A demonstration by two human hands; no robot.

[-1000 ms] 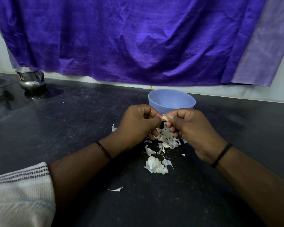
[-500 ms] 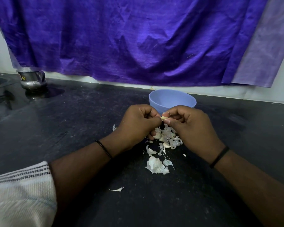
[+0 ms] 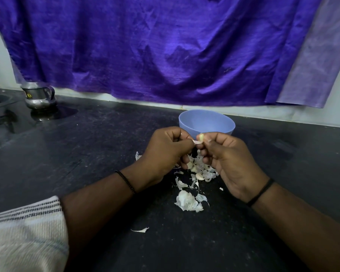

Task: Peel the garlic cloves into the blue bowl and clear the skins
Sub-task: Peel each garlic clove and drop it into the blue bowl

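Dark, scuffed worktop (image 3: 106, 146). On it: blue bowl (image 3: 206, 122) at back centre, garlic skins w/ a few cloves (image 3: 196, 173) just in front, one stray skin (image 3: 140, 230) nearer, steel jug (image 3: 38, 95) far back left.

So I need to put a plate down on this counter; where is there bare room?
Bare black counter lies between the steel jug and the left hand, and right of the pale blue plastic bowl. Below both hands, white garlic skins crowd the middle.
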